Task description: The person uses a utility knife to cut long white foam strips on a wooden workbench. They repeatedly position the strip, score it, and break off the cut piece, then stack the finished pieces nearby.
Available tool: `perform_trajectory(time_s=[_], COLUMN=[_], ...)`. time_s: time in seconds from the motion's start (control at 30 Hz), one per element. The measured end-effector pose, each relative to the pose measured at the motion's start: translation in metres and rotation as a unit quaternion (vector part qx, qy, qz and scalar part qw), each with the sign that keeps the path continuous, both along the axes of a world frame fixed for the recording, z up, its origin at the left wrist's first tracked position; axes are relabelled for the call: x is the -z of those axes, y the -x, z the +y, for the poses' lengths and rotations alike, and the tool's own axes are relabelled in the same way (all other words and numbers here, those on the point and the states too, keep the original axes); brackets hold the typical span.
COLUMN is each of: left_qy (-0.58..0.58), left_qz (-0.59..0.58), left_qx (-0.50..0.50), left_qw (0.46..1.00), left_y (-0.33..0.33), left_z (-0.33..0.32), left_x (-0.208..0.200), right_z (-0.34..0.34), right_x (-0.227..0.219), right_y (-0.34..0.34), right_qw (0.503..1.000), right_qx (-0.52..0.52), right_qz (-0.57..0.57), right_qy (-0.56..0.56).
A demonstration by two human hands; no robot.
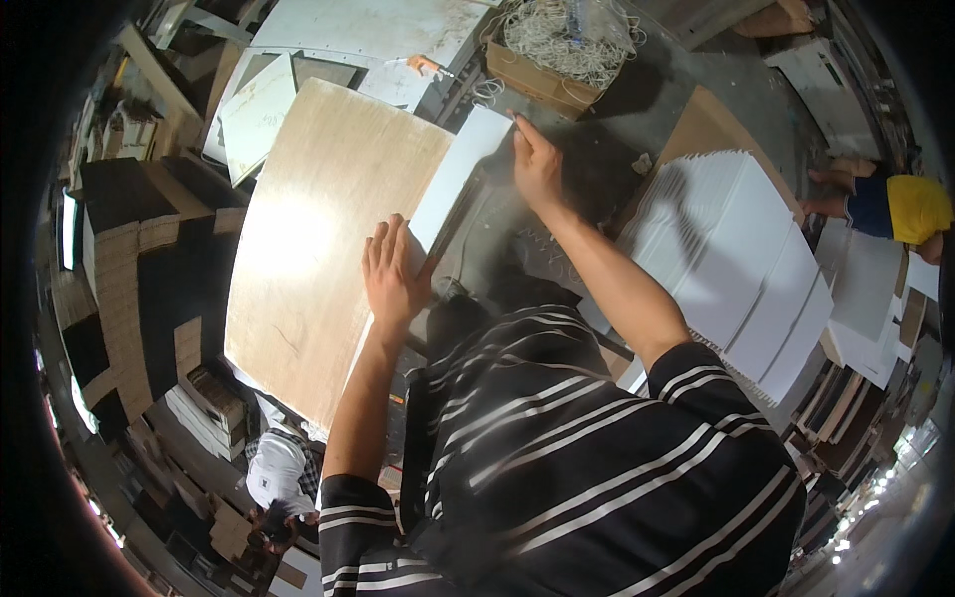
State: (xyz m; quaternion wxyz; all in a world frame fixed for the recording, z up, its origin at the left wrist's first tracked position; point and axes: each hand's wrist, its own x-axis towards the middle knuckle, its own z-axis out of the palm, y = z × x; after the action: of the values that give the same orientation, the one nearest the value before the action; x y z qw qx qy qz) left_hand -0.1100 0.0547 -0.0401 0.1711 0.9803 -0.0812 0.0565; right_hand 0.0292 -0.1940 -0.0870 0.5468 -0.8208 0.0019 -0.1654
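A narrow white panel point(460, 179) lies along the right edge of a large pale wooden board point(328, 229). My right hand point(537, 169) is closed on the far right corner of the white panel, its index finger stretched along the end. My left hand point(394, 277) rests flat on the board beside the panel's near end. Its fingers are spread, and the thumb reaches out to the panel's near edge. The underside of the panel is hidden.
At right stands a large stack of white panels point(731, 249). Beyond the board are a cardboard box of tangled string point(542, 75) and an orange-handled tool point(423, 65). Dark stacked boards point(164, 269) stand left. Other people are at right point(915, 207) and lower left point(282, 473).
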Motion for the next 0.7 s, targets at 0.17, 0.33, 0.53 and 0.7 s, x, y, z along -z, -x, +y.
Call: perform_trajectory(time_s=[0.17, 0.33, 0.53, 0.7], left_qy=[-0.003, -0.015, -0.018, -0.021], left_qz=[0.016, 0.009, -0.002, 0.003], left_qx=[-0.001, 0.001, 0.005, 0.005], left_qw=[1.0, 1.0, 1.0, 1.0], left_y=[0.0, -0.002, -0.001, -0.003], left_z=[0.0, 0.001, 0.002, 0.003], left_x=[-0.001, 0.0, 0.002, 0.003], right_z=[0.011, 0.01, -0.003, 0.015], right_x=[-0.002, -0.001, 0.002, 0.002], right_y=[0.01, 0.02, -0.003, 0.022], right_qw=[0.999, 0.997, 1.0, 0.999], right_qx=[0.001, -0.062, -0.009, -0.026], right_qz=[0.043, -0.041, 0.003, -0.035], right_qy=[-0.004, -0.006, 0.002, 0.02])
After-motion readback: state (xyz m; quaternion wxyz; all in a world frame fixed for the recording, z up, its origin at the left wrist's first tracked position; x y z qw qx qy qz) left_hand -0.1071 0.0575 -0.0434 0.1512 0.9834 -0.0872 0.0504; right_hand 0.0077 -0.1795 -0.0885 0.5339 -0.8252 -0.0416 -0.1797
